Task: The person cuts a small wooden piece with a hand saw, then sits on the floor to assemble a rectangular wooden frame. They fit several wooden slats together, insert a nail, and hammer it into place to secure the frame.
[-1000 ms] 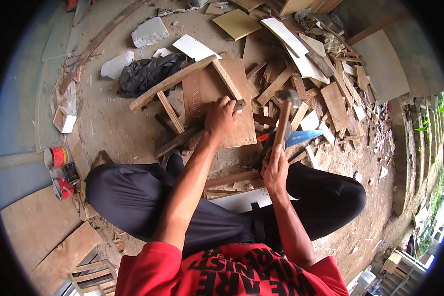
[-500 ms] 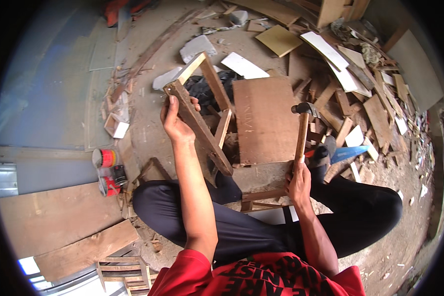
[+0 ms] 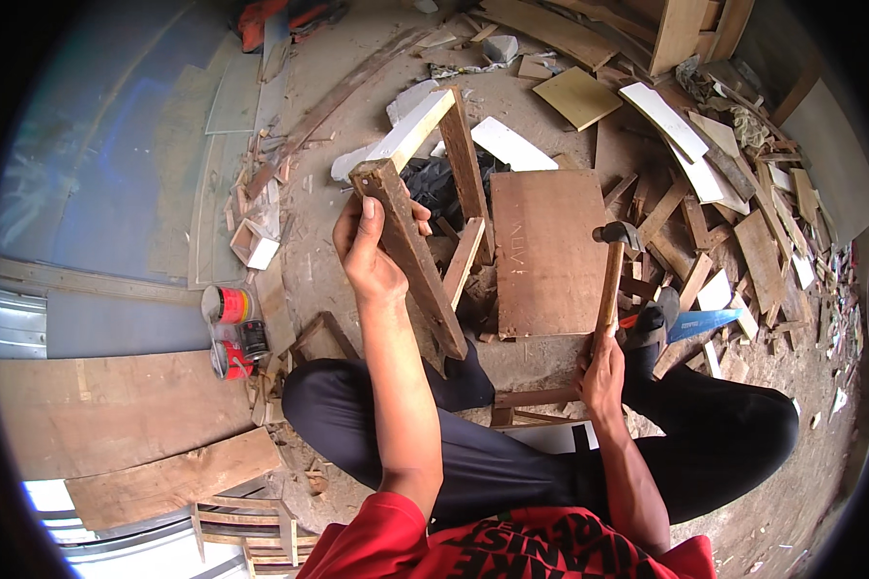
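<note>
My left hand (image 3: 375, 253) grips the near left corner of a wooden frame (image 3: 417, 261), thumb on its outer face and fingertips curled round behind the dark side piece. The frame is tilted up off the ground, with two dark rails joined by paler crosspieces. My right hand (image 3: 602, 374) is wrapped round the wooden handle of a claw hammer (image 3: 612, 280), which stands head up. Between frame and hammer lies a flat brown wooden board (image 3: 546, 253) on the ground in front of my crossed legs.
A handsaw with a blue blade (image 3: 703, 324) lies by my right foot. Scrap wood (image 3: 686, 207) is heaped at the far right. Red and black cans (image 3: 230, 328) stand at the left, near a large plywood sheet (image 3: 116, 410). A black plastic bag (image 3: 436, 185) lies behind the frame.
The whole view has shifted, so the scene sits slightly farther right and lower. The frame has turned a little in my left hand, showing more of its end. Both grips stay the same.
</note>
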Available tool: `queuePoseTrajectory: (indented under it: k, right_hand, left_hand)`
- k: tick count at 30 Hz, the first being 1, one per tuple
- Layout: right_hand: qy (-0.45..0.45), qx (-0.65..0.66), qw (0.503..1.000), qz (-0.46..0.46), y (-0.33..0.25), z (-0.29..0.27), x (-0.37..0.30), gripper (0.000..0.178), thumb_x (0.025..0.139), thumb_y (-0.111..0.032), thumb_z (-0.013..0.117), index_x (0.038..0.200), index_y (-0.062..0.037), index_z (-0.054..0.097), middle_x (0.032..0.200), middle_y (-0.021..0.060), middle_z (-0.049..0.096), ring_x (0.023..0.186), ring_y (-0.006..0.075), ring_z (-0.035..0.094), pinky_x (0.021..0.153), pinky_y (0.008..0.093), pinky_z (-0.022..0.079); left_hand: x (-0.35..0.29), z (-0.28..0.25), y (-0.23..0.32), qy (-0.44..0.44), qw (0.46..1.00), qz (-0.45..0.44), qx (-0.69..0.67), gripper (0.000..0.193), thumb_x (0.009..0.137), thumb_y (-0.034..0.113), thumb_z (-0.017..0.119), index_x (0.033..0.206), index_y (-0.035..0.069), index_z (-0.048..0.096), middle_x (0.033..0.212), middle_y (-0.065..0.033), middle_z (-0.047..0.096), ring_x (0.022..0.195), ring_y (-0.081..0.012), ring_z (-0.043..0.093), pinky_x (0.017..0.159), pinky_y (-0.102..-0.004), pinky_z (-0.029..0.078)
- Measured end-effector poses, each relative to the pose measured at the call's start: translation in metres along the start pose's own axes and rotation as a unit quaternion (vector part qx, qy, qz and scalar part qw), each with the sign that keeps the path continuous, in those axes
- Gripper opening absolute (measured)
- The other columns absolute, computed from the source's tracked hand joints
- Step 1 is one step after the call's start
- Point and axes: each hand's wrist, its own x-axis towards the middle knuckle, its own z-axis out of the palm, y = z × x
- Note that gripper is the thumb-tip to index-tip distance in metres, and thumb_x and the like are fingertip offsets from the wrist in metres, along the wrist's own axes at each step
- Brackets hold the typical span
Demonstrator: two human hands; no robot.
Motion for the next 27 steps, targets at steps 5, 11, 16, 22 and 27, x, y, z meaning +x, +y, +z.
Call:
queuePoseTrajectory:
  k: [5,11,16,22,27]
  right_hand:
    - [-0.007,-0.001,1.0,0.015,-0.002,0.002,-0.002,0.053,0.102,-0.059,0.032,0.076,-0.0131,0.039,0.059,-0.0065,0.032,0.046,0.0043,0.031,0.039,0.0235,0.027]
    - [0.008,0.029,0.999,0.029,-0.005,-0.001,-0.002,0.057,0.1,-0.064,0.029,0.076,-0.0131,0.04,0.059,-0.006,0.034,0.045,0.0053,0.031,0.04,0.0242,0.027]
    - [0.077,0.008,0.994,-0.072,0.006,-0.016,0.005,0.055,0.103,-0.055,0.03,0.079,-0.0086,0.047,0.062,-0.0028,0.042,0.051,0.0081,0.038,0.046,0.0262,0.033]
    - [0.086,-0.231,0.961,-0.124,0.004,-0.05,-0.013,0.042,0.106,-0.034,0.038,0.086,0.0004,0.052,0.058,0.0104,0.048,0.052,0.0183,0.047,0.051,0.0374,0.04]
    - [0.061,-0.324,0.934,-0.139,0.006,-0.048,-0.029,0.042,0.105,-0.035,0.036,0.086,-0.0004,0.05,0.06,0.0124,0.049,0.052,0.0257,0.051,0.05,0.0362,0.039]
  left_hand:
    - [-0.001,0.003,0.001,0.009,1.0,-0.001,0.011,0.041,0.097,0.032,0.055,0.117,-0.004,0.056,0.102,-0.0146,0.061,0.075,-0.0241,0.064,0.062,-0.0345,0.05]
    - [-0.003,0.036,-0.028,-0.072,0.995,-0.035,0.065,0.029,0.097,0.027,0.059,0.105,-0.001,0.061,0.087,-0.0105,0.068,0.073,-0.0188,0.068,0.065,-0.0314,0.054]
    - [-0.041,0.098,-0.122,-0.241,0.903,0.058,0.352,0.029,0.089,0.022,0.068,0.106,-0.001,0.063,0.093,-0.0168,0.065,0.083,-0.0315,0.065,0.075,-0.0385,0.052]
    - [-0.119,0.098,-0.215,-0.302,0.778,0.029,0.55,0.031,0.08,0.018,0.072,0.107,0.003,0.065,0.102,-0.0096,0.062,0.098,-0.0296,0.061,0.087,-0.045,0.045]
    - [-0.131,0.092,-0.226,-0.312,0.787,0.014,0.533,0.029,0.081,0.023,0.071,0.103,0.005,0.065,0.101,-0.0099,0.063,0.098,-0.0274,0.061,0.087,-0.0443,0.046]
